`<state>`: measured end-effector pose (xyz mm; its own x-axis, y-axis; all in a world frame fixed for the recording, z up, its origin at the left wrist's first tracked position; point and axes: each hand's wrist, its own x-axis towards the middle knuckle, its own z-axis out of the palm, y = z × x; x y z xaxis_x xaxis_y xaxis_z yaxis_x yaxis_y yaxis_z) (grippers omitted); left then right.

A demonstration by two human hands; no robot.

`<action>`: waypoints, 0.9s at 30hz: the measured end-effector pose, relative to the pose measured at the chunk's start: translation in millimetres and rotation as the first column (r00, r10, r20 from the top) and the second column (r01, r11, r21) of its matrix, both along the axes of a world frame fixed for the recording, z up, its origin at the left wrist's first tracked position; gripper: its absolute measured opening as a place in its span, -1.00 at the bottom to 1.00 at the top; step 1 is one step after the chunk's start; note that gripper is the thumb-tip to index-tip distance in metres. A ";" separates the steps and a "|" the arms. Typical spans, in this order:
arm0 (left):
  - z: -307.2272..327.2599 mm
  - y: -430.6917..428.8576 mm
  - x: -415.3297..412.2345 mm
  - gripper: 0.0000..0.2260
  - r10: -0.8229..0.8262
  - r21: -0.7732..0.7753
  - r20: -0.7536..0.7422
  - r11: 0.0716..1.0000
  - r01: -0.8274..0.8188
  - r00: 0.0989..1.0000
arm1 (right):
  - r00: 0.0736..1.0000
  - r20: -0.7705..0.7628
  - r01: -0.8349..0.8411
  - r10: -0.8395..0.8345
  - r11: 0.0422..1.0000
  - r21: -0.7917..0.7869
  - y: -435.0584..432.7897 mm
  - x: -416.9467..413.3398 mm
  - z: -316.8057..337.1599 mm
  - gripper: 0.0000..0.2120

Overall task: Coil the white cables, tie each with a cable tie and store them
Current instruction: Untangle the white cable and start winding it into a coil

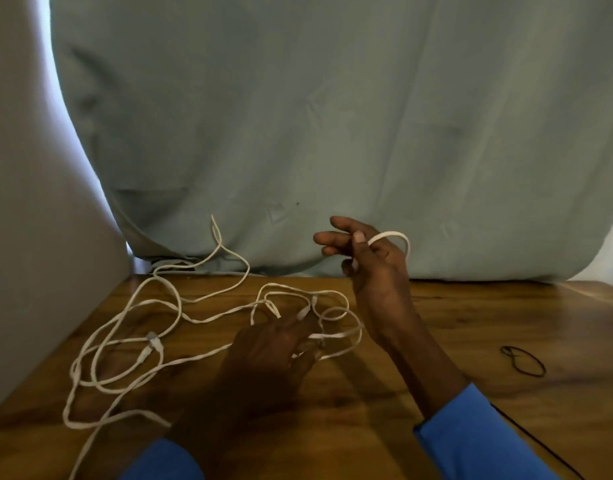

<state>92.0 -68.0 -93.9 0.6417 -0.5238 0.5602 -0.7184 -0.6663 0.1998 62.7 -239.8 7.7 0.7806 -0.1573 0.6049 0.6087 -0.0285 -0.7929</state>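
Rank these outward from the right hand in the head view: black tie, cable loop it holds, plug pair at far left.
1. Cable loop, held in the right hand itself.
2. Black tie, on the table, to the hand's right.
3. Plug pair, far left of the table.

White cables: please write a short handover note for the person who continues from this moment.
Right hand: raised, pinches a first cable loop.
Left hand: lies on a strand on the table; its grip is too blurred to tell.
White cables: mostly loose and tangled at the table's left.
Black ties: on the table at the right, untouched.
Done: no cable fully coiled.
Left: coil, tie, store.
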 end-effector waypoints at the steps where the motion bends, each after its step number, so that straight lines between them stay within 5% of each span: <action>1: 0.8 2.3 0.2 -0.52 0.006 -0.017 -0.031 1.000 -0.006 1.000 | 0.992 0.061 0.112 -0.108 0.991 -0.071 -7.6 2.3 -0.1 -0.71; 4: 14.0 7.7 -0.1 -0.56 -0.021 -0.124 -0.048 0.992 0.015 0.999 | 0.963 0.113 0.264 -0.243 0.934 -0.240 -23.5 8.4 -11.9 -0.71; 10: 18.3 7.9 1.7 -0.74 0.091 -0.253 0.226 0.967 -0.032 0.970 | 0.975 -0.143 0.050 -0.170 0.796 -0.603 -0.8 4.4 -70.2 -0.55; 19: 21.3 11.8 -1.3 -0.87 -0.110 -0.268 0.188 0.950 0.159 0.976 | 0.970 -0.224 -0.053 -0.093 0.818 -0.572 12.7 -0.3 -91.7 -0.29; 27: 24.8 15.9 -2.9 -0.70 -0.137 -0.353 0.189 0.915 0.197 0.973 | 0.983 -0.157 -0.016 -0.093 0.813 -0.582 9.2 -1.5 -98.4 -0.14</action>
